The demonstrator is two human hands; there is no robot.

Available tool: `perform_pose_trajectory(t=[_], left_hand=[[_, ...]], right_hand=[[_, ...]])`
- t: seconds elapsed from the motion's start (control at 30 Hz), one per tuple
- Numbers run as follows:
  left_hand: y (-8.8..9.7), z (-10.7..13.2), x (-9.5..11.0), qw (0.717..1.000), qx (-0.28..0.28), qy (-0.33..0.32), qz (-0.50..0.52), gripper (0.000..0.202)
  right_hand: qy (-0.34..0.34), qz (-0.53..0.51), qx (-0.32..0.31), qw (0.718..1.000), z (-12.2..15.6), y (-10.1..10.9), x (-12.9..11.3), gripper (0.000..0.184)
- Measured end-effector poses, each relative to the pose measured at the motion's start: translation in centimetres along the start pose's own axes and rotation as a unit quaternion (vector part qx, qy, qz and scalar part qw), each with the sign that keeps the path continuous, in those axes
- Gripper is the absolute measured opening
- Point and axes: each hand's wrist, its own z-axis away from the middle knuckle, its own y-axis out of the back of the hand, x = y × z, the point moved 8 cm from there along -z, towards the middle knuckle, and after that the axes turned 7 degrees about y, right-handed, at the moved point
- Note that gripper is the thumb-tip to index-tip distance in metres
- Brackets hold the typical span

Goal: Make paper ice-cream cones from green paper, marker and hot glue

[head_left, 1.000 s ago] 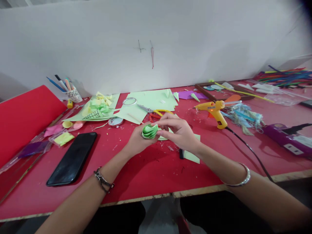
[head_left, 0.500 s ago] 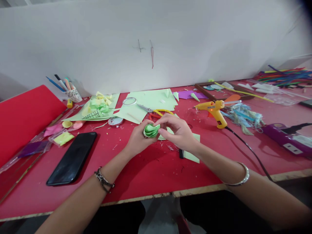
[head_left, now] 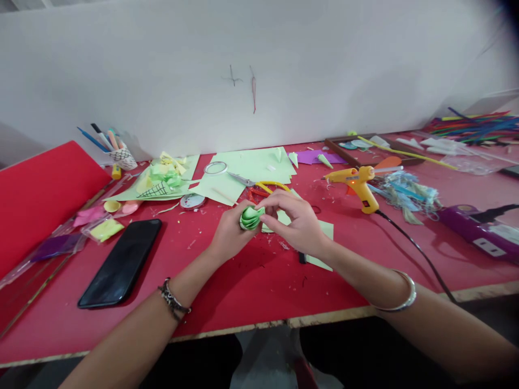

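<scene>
Between my hands is a green paper flower (head_left: pixel 250 218) with layered, curled petals, held above the red table. My left hand (head_left: pixel 232 229) is wrapped round it from the left, and its lower part is hidden by the fingers. The thumb and fingertips of my right hand (head_left: pixel 294 221) pinch the flower's right edge. Just behind the hands lie scissors (head_left: pixel 265 188) with yellow and red handles, on light green paper sheets (head_left: pixel 227 186). A smaller green paper piece (head_left: pixel 323 246) is partly under my right wrist.
A yellow glue gun (head_left: pixel 357 183) stands to the right, its cord running to the front edge. Beyond it sit blue yarn scraps (head_left: pixel 409 193) and a purple power strip (head_left: pixel 482 232). At left are a black phone (head_left: pixel 120 263), a pen cup (head_left: pixel 122 158) and crumpled paper scraps (head_left: pixel 166 175).
The green flower has turned slightly in my fingers, and my right fingertips have shifted a little along its edge. Everything on the table stays where it was.
</scene>
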Motion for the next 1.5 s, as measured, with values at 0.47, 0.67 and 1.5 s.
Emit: perform_pose_trajectory(t=[0.47,0.67,1.5], left_hand=[[0.6,-0.2,0.0,0.999,0.039,-0.02,-0.022,0.029],[1.2,-0.5,0.6,0.986,0.072,-0.065,-0.138,0.011],[1.3,0.0,0.2,0.994,0.078,-0.011,-0.074,0.043]], right_hand=[[-0.023,0.016,0.038,0.999,0.2,0.5,0.3,0.009],[-0.024,0.037,0.055,0.997,0.1,0.9,0.3,0.007],[-0.018,0.074,-0.047,0.996,0.1,-0.9,0.8,0.039]])
